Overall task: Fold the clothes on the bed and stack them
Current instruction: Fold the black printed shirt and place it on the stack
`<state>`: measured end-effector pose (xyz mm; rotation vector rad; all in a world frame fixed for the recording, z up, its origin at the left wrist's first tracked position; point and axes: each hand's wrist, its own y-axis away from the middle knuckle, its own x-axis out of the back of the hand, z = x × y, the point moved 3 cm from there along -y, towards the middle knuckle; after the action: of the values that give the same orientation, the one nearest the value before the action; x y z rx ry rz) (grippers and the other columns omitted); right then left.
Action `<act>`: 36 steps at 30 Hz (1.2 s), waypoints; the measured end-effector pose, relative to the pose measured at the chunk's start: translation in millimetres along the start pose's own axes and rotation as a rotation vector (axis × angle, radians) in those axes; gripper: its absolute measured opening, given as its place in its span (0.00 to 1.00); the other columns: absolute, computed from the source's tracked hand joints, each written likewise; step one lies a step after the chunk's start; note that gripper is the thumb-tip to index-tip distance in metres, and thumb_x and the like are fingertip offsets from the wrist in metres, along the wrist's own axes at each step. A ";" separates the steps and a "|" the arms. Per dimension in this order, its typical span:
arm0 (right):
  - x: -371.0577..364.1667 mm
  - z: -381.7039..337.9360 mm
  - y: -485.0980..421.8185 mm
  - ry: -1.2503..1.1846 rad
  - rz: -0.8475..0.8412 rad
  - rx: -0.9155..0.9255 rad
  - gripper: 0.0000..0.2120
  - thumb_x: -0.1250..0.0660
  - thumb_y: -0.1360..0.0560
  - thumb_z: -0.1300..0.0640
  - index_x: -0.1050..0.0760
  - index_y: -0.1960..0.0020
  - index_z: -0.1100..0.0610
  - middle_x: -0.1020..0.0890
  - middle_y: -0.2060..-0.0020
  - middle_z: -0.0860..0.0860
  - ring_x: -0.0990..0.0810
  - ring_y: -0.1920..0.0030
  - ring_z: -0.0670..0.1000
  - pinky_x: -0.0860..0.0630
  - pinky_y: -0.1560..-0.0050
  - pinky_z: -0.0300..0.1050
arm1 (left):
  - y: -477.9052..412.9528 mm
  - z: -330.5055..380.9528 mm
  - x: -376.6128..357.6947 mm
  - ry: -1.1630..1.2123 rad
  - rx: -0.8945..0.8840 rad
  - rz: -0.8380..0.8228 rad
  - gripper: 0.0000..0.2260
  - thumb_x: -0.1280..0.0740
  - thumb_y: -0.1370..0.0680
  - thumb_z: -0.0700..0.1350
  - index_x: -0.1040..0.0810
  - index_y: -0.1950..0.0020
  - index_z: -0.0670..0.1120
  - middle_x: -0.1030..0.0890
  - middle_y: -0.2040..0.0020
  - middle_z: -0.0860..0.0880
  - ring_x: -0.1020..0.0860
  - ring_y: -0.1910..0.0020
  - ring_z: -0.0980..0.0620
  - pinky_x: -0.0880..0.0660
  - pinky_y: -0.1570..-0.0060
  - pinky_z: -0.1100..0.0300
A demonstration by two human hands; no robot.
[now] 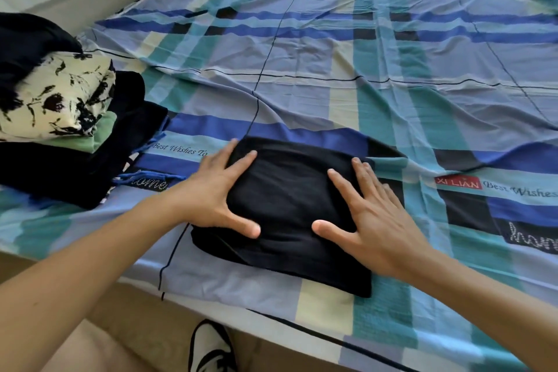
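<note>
Black folded garment lies near front edge of bed, long axis running near-to-far, slightly skewed. Left hand and right hand both spread flat, fingers straight, pressing its top — no pinch. Stack of folded clothes sits at bed's left edge, well apart. Left hand nearer stack — lift likely carries garment leftward.

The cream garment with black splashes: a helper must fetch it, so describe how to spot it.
On the plaid bed sheet, find the clothes stack at the left edge. The cream garment sits folded over a green piece, among dark items; it alone is pale with black splashes.
</note>
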<state>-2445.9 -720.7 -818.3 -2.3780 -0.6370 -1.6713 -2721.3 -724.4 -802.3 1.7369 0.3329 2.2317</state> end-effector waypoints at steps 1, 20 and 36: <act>5.7 2.5 3.3 -0.053 0.009 -0.028 0.47 0.45 0.33 0.22 0.53 0.20 0.39 0.60 0.19 0.50 0.60 0.20 0.48 0.51 0.20 0.49 | 4.8 -5.1 4.5 0.119 0.060 0.020 0.58 0.31 0.44 0.79 0.53 0.20 0.65 0.54 0.18 0.50 0.52 0.20 0.49 0.45 0.22 0.48; 90.9 -61.5 -17.9 -1.075 0.112 -0.069 0.34 0.22 0.44 0.61 0.19 0.41 0.39 0.13 0.51 0.47 0.13 0.57 0.50 0.16 0.56 0.48 | 48.8 -14.7 102.5 1.028 -0.001 0.401 0.24 0.24 0.30 0.36 0.23 0.37 0.54 0.17 0.44 0.47 0.17 0.46 0.50 0.19 0.43 0.51; 106.1 -403.2 -238.4 -1.171 -0.036 0.214 0.36 0.22 0.32 0.63 0.31 0.27 0.55 0.20 0.43 0.53 0.18 0.46 0.53 0.19 0.43 0.53 | 160.1 -301.6 335.0 0.779 0.451 0.714 0.17 0.31 0.24 0.34 0.20 0.38 0.47 0.18 0.41 0.42 0.18 0.48 0.43 0.18 0.56 0.54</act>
<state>-2864.3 -630.6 -600.4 -2.9625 -0.9059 -0.0122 -3104.4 -751.2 -517.1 1.1552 0.4475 3.5625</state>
